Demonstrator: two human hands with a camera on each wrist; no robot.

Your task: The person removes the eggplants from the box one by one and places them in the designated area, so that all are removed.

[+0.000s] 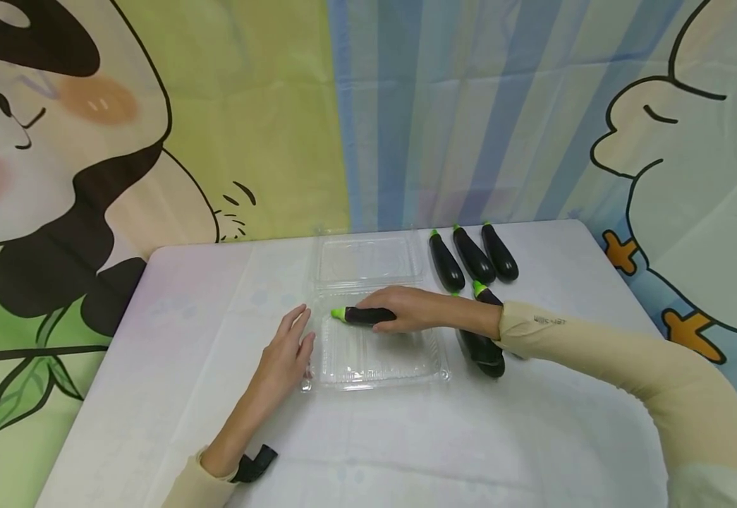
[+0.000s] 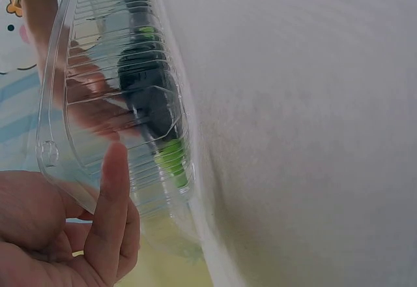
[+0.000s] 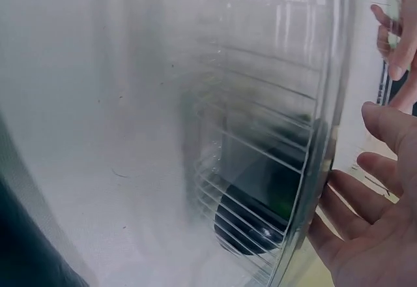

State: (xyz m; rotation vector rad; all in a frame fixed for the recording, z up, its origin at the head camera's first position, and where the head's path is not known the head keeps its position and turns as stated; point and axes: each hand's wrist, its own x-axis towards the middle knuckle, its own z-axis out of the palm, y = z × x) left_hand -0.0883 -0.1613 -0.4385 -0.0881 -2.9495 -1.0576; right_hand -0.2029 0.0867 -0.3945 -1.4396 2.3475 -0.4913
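Note:
A dark eggplant (image 1: 369, 316) with a green cap lies crosswise in the far part of a clear plastic clamshell box (image 1: 381, 384), its cap toward the left. My right hand (image 1: 409, 309) is over its blunt end. In the right wrist view that hand's fingers (image 3: 352, 199) look extended and spread by the box rim, above the eggplant (image 3: 251, 225) seen through the clear wall. My left hand (image 1: 285, 353) is at the box's left edge, its fingers extended. Up close, one fingertip (image 2: 115, 153) stands right at the clear rim.
Behind the base lies the opened lid (image 1: 368, 259). Three eggplants (image 1: 470, 254) lie at the back right, and more eggplants (image 1: 482, 353) lie partly hidden under my right forearm. A white cloth covers the table (image 1: 368, 458); a printed curtain (image 1: 279, 106) hangs at its back edge.

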